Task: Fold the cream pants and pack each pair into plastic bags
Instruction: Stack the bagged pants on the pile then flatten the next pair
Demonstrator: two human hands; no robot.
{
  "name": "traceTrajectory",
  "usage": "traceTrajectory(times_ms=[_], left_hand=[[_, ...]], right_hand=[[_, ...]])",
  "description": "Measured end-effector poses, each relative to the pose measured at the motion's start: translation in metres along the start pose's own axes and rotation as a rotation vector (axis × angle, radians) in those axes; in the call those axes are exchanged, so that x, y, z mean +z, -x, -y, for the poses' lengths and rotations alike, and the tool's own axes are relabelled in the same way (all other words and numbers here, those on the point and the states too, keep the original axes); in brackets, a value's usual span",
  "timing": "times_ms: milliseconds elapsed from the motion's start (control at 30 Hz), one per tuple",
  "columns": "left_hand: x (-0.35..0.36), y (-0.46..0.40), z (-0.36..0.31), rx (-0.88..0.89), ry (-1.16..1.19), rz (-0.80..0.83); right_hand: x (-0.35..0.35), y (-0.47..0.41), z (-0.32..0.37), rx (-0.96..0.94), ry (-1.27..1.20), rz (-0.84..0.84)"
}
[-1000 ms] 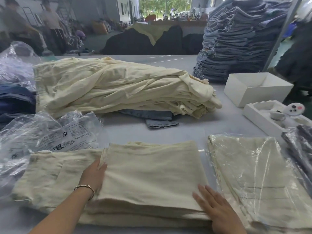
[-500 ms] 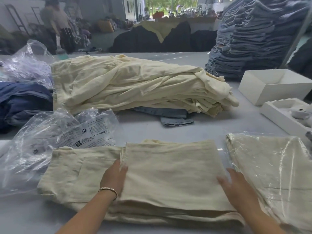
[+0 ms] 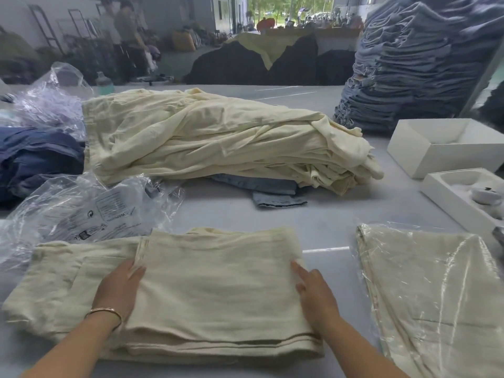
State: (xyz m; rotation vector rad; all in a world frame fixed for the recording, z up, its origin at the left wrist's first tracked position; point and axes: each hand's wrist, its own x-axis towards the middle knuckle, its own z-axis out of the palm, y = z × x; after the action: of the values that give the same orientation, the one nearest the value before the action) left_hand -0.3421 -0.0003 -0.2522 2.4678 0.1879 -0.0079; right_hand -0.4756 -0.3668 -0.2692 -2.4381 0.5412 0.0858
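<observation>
Since a second ago the right hand (image 3: 313, 291) has slid up from the near corner of the folded cream pants (image 3: 174, 293) to their right edge, and the left hand (image 3: 120, 290) has barely shifted.

So right now both hands lie flat on the pants, which sit on the worktop (image 3: 321, 222) right in front of the person. Left hand's fingers are straight, resting where the folded-over flap (image 3: 141, 248) meets the layer under it, pretty clearly pinning that edge so the fold doesn't spring open. Right hand is open too, fingers stretched along the right side of the pants, looks like it's squaring up or smoothing the stack. Neither grip has hold of anything, just palms pressing down.

Just right of the pants there's a pair already packed in a plastic bag (image 3: 436, 290), so at least one is done. Left and a bit behind the pants is a heap of empty plastic bags (image 3: 81, 211), handy for the left hand to grab next. Further behind the pants, the big pile of unfolded cream pants (image 3: 218, 140) waits, so I'd guess there's loads left to do. The left part of the pants isn't folded in yet, so my bet is one more fold before bagging.
</observation>
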Motion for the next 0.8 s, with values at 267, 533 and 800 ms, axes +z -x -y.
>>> traceTrajectory(times_ms=[267, 533, 800], left_hand=[[0.028, 0.038, -0.056, 0.037, 0.295, -0.037], [0.021, 0.043, -0.111, -0.144, 0.445, 0.109], [0.022, 0.086, -0.287, 0.016, 1.099, 0.602]], right_hand=[[-0.050, 0.011, -0.056, 0.105, 0.148, -0.177], [-0.017, 0.055, 0.023, -0.669, 0.461, -0.161], [-0.038, 0.053, 0.060, -0.365, -0.421, -0.466]])
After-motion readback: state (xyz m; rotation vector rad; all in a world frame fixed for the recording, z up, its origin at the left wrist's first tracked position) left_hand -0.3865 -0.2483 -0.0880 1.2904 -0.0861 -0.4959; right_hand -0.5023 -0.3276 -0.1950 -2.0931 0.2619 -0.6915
